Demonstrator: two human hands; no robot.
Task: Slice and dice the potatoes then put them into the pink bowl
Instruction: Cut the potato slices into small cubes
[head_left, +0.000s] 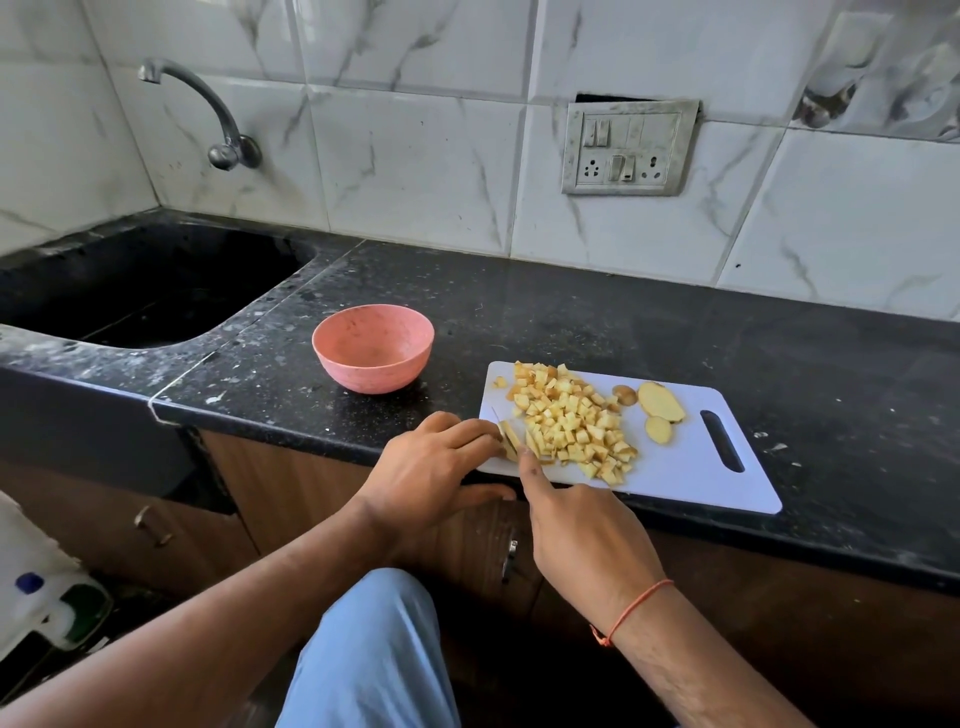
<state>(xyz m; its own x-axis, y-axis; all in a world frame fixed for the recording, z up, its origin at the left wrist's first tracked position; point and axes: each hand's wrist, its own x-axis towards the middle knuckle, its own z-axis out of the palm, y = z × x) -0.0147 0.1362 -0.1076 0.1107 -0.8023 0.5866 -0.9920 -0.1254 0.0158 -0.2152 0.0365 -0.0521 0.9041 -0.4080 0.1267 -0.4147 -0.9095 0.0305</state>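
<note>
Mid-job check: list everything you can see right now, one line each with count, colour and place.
pink bowl: one, pink, on counter left of board, nothing visible inside
cutting board: one, white, at counter's front edge
diced potato: one pile, yellow, on board
potato slices: about three, yellow, near board's handle slot
potato strips: few, yellow, board's left end
knife: one, only blade tip visible, by strips
counter: one, black
sink: one, black, left
tap: one, metal, wall
switchboard: one, grey, wall
left hand: steadying strips
right hand: holding knife, forefinger extended

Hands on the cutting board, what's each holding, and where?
Left hand pins potato slices with its fingertips. Right hand holds a knife; the grip spot is hidden.
</note>
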